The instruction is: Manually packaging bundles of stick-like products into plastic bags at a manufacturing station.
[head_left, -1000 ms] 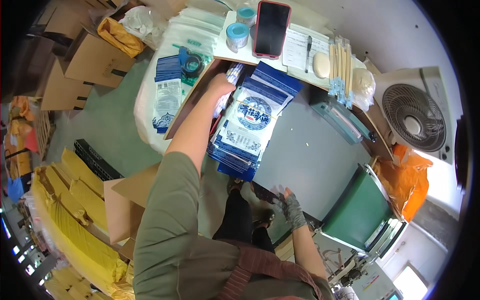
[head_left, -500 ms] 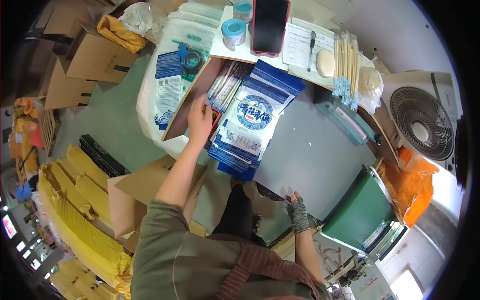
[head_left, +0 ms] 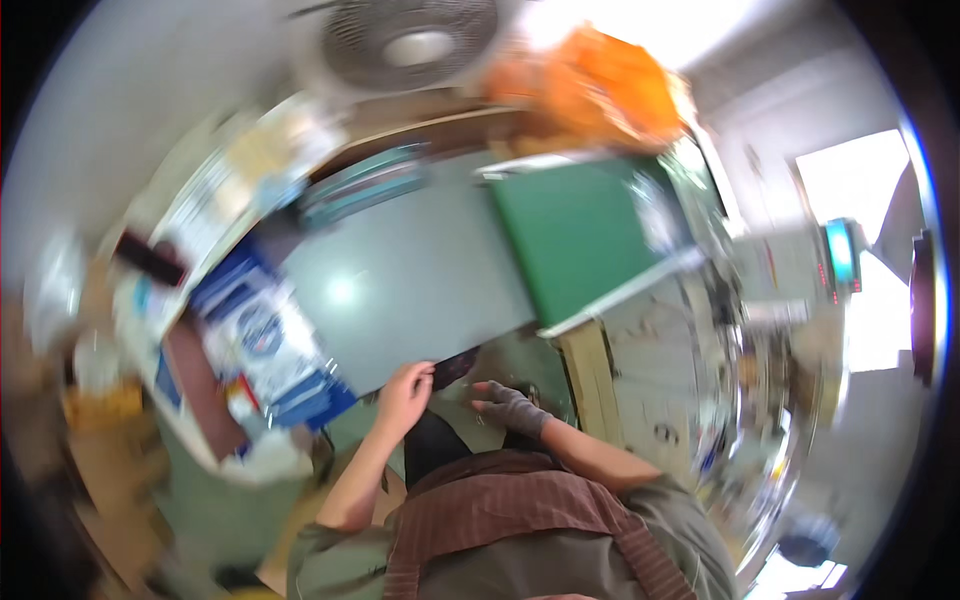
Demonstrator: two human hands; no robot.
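Note:
My bare left hand (head_left: 404,396) is at the near edge of the grey tabletop (head_left: 420,270); its fingers are loosely bent, with nothing visible in them. To its right is my right hand (head_left: 508,407) in a grey fingerless glove, fingers apart and holding nothing. Between the hands, below the table edge, shows a dark patterned thing (head_left: 455,370) whose kind I cannot make out. Left of my left hand lies a stack of blue-and-white printed bags (head_left: 268,335), blurred, beside a brown box wall (head_left: 198,375).
A green board (head_left: 580,240) stands at the table's right side. A teal bar-shaped device (head_left: 365,185) lies at the back, with a fan (head_left: 410,45) behind it. Orange plastic (head_left: 610,90) sits at the back right. A dark phone (head_left: 150,258) is at the left.
The view has swung to the right. My left hand has left the box beside the bags and come to the table's near edge, close to my right hand.

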